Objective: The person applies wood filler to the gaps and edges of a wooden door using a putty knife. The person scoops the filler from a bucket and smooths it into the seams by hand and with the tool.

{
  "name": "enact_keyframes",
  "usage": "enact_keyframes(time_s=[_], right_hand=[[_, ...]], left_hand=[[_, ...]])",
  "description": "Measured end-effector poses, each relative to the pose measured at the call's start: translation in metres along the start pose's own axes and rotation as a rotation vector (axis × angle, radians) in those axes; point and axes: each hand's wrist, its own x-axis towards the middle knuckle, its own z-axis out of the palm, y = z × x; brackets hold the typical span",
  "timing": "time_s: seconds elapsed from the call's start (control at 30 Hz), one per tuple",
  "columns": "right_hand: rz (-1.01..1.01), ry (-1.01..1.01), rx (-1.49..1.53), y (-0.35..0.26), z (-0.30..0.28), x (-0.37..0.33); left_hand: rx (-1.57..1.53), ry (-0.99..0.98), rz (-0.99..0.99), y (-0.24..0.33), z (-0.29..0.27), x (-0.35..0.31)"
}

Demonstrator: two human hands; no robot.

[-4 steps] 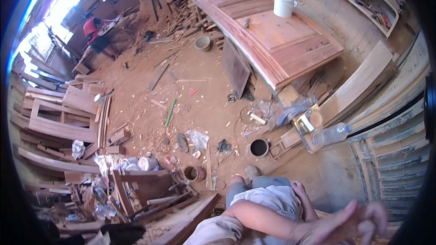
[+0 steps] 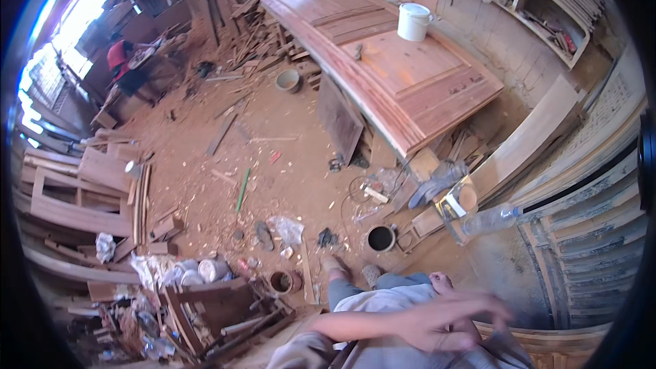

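Note:
My left arm reaches across my lap from the lower left. My left hand (image 2: 447, 326) is over my right forearm, its fingers stretched out to the right and blurred, with nothing seen in them. Whether it touches that forearm, I cannot tell. Small and partly hidden, my right hand (image 2: 441, 281) is by my right thigh, on the grey-blue shorts (image 2: 396, 281). How its fingers are set is not clear. Nearest to it are a dark-filled pot (image 2: 381, 238) on the floor and a clear plastic bottle (image 2: 493, 219) lying on its side.
A large panelled wooden door (image 2: 437, 61) lies raised at the back right, with a white bucket (image 2: 413, 24) on it. Timber frames (image 2: 82, 208) and scrap wood line the left. Shavings litter the dirt floor (image 2: 184, 157). Far left, a person in red (image 2: 119, 61) bends over something.
My left hand has swung left and inward, from the far lower right to over my right forearm. The view has shifted slightly, and both my feet now show.

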Motion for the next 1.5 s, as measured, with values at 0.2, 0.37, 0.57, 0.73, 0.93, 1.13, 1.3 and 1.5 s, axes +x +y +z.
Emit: enact_keyframes(time_s=[0.2, 0.37, 0.57, 0.73, 0.93, 1.13, 1.3, 1.5], right_hand=[[0.121, 0.198, 0.204, -0.070, 0.037, 0.027], [-0.253, -0.322, -0.008, -0.084, 0.172, 0.041], [0.291, -0.411, 0.603, -0.225, 0.145, 0.032], [0.280, -0.221, 0.526, -0.362, 0.052, 0.087], [-0.071, 0.185, 0.872, -0.488, -0.004, 0.226], [-0.222, 0.316, 0.926, -0.595, -0.058, 0.343], [-0.213, 0.314, 0.538, -0.670, -0.101, 0.420], [-0.381, 0.555, 0.094, -0.776, -0.123, 0.526]], left_hand=[[0.557, 0.641, -0.774, -0.012, -0.191, -0.235], [0.590, 0.976, -1.247, 0.015, -0.245, -0.461], [0.463, 1.229, -1.334, 0.045, -0.287, -0.534], [0.373, 1.079, -1.433, 0.016, -0.346, -0.484], [0.346, 0.843, -1.370, -0.022, -0.499, -0.435], [0.582, 1.048, -1.288, 0.019, -0.693, -0.359], [0.735, 1.341, -1.024, 0.070, -0.815, -0.264], [0.744, 1.284, -0.979, 0.041, -0.889, -0.175]])
